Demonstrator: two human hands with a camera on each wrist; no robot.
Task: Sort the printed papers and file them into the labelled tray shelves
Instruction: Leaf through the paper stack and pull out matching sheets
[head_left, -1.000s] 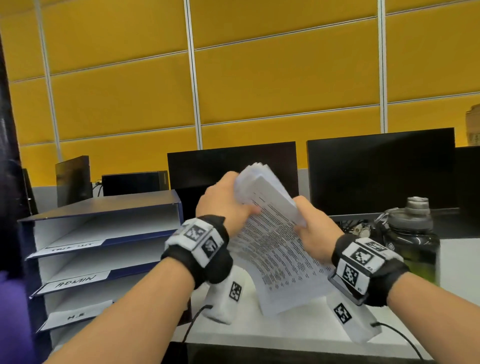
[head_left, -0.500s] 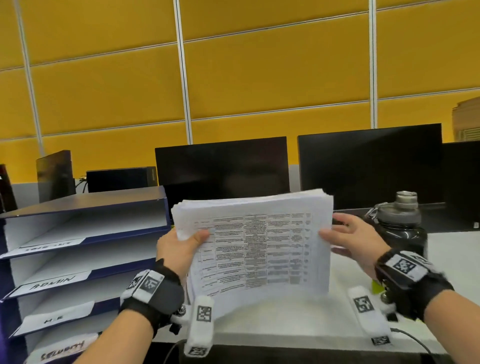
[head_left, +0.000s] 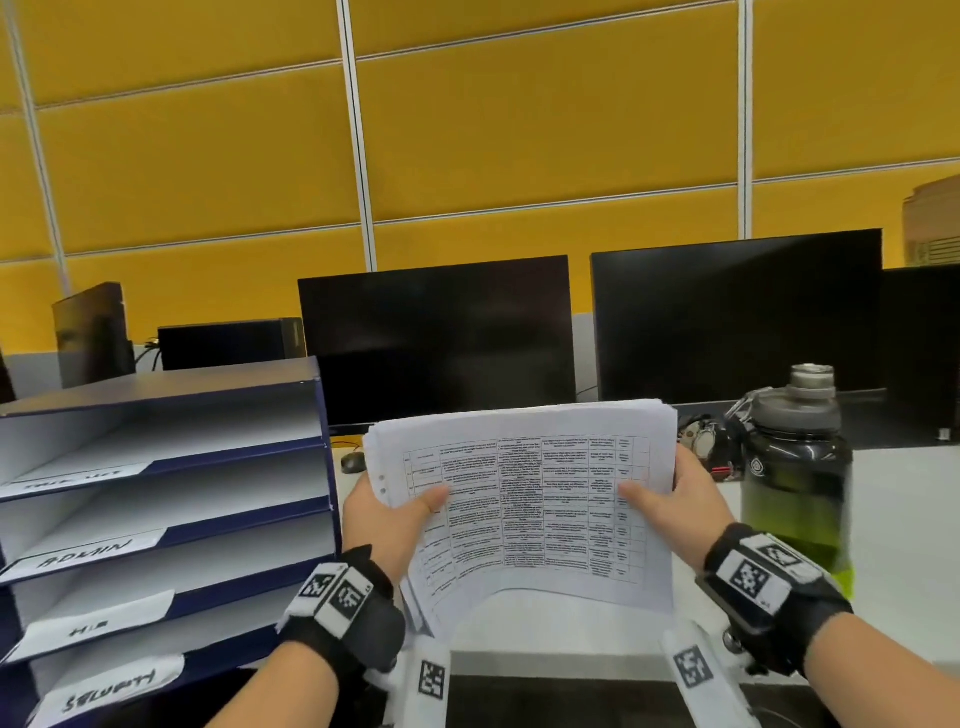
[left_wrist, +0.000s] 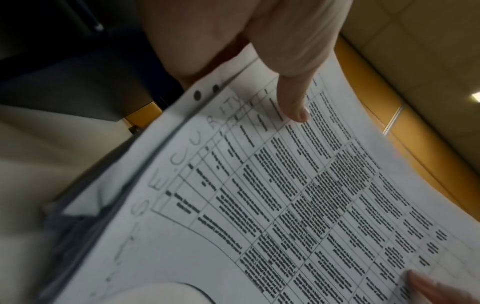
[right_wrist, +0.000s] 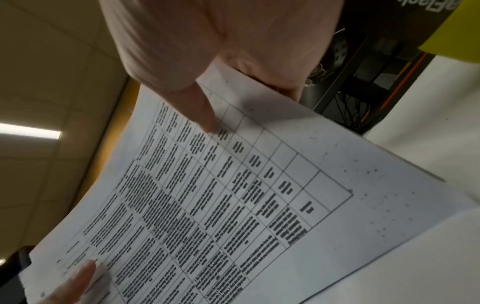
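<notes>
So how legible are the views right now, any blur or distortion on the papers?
Head view: papers fairly sharp, but print too small to read; wide-angle bends the wall seams. Left wrist view: dim, soft, yet handwritten "SECURITY" reads along the margin. Right wrist view: table text smeared, left hand blurred at the bottom edge.

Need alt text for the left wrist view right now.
The left hand holds a stack of printed papers, thumb pressed on the top sheet, a table with "SECURITY" handwritten along its margin. The right hand's thumb tip shows at the lower corner.
</notes>
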